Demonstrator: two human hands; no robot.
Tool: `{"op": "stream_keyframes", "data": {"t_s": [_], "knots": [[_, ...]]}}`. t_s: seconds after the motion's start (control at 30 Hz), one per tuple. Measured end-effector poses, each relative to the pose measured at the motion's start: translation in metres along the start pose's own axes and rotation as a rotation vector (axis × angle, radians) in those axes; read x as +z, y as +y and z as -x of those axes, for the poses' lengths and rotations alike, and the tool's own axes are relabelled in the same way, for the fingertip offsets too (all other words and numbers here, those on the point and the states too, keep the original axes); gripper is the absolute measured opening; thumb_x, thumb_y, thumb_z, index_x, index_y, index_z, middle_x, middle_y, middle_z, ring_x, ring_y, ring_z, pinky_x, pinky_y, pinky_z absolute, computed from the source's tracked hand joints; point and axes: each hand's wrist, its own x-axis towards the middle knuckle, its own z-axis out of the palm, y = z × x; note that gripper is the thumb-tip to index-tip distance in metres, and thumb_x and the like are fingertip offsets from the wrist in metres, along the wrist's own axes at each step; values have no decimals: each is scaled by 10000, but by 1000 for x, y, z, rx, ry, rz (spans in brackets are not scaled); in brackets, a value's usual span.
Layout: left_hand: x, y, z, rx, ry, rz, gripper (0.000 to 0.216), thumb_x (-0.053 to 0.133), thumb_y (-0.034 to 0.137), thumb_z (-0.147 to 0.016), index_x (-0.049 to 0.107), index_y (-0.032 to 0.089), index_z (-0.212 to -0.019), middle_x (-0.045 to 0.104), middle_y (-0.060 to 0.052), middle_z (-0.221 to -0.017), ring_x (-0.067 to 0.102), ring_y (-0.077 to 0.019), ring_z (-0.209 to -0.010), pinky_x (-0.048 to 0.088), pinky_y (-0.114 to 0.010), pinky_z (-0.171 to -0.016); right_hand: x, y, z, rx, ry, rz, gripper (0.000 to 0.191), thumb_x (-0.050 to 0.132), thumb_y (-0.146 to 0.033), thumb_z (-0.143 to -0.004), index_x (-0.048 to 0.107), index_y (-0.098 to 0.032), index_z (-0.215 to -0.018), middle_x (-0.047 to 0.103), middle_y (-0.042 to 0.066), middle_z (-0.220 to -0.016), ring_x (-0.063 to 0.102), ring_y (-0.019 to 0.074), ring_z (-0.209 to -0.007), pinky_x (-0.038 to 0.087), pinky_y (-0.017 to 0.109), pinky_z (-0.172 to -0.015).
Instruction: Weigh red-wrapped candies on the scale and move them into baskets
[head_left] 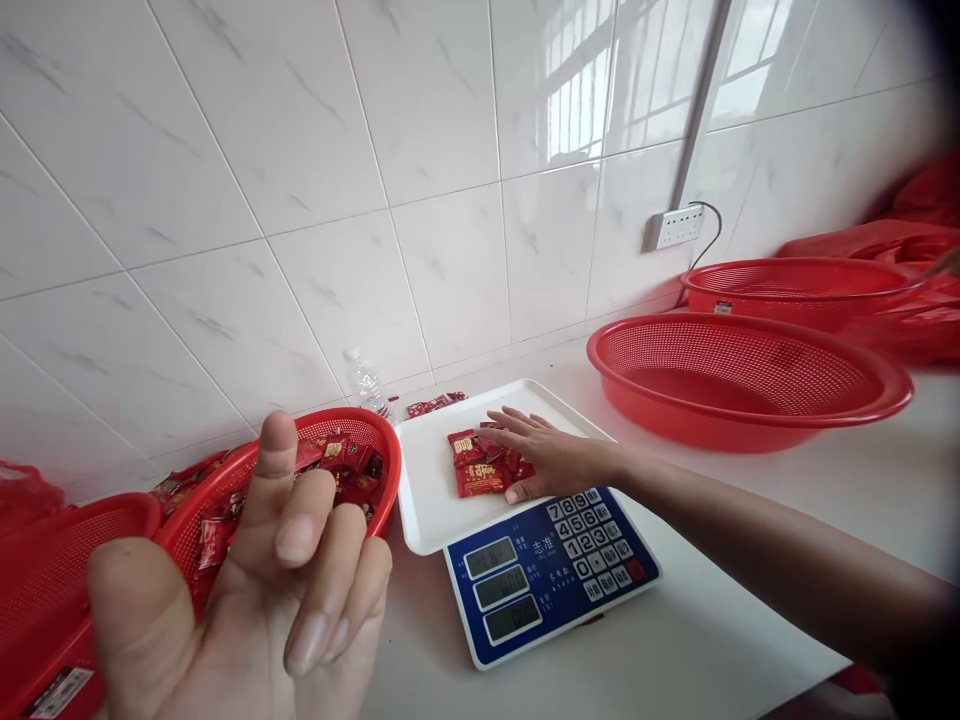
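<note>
My left hand [270, 590] is raised close to the camera, palm up, thumb and fingers apart and partly curled, with nothing in it. Behind it stands a red plastic basket [390, 470] of small red wrapped packets [352, 465]. Over on the scale's white tray [424, 515], my right hand [551, 455] lies flat with spread fingers on a small pile of red packets [480, 470], covering part of it. Below the tray is the scale's blue panel [555, 570] with number keys and three displays, whose digits are hard to read.
Two red perforated baskets [750, 380] stand at the right, near red bags [900, 240]. Another red basket [67, 560] is at the far left. A clear plastic bottle [366, 380] and a patterned red packet [435, 403] lie by the tiled wall, which carries a power strip [677, 228].
</note>
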Motion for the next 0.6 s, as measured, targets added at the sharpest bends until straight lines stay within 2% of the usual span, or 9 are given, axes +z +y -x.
{"op": "stream_keyframes", "data": {"t_s": [0.1,0.23,0.3,0.5,0.6], "knots": [[2,-3,-3,10,-86,105,618,427,604,-854,393,253,-1362,655,-9,-758,604,-118,-521,555,-203,-517,-3,5,-7,-71,-32,32,882,581,-628,-753,192,-294,-1470,229,109,-1522,75,359,-1397,129,576,-1089],[2,-3,-5,-17,-92,109,592,431,579,-867,398,247,-1356,657,-12,-752,621,-129,-548,564,-214,-541,-4,7,-8,-198,74,109,696,564,-590,-791,422,-237,-1374,464,140,-1365,404,318,-1257,311,492,-1025],[1,-3,-6,-8,-96,97,583,452,571,-862,415,243,-1342,653,-7,-731,616,-124,-535,559,-206,-528,-5,8,-8,-217,121,161,613,555,-566,-811,494,-227,-1317,537,139,-1275,492,297,-1155,374,465,-968],[4,-4,-7,-31,-123,55,521,538,505,-848,471,228,-1285,659,-2,-716,627,-125,-552,562,-201,-547,-7,10,-11,-108,238,168,417,528,-466,-865,614,-182,-1157,655,126,-1020,593,271,-949,474,392,-804],[6,-4,-8,-37,-134,38,502,564,480,-842,491,210,-1258,661,-1,-708,630,-123,-556,563,-198,-550,-6,11,-14,-51,290,143,349,530,-402,-871,628,-172,-1114,679,124,-986,629,270,-895,487,383,-766]]}}
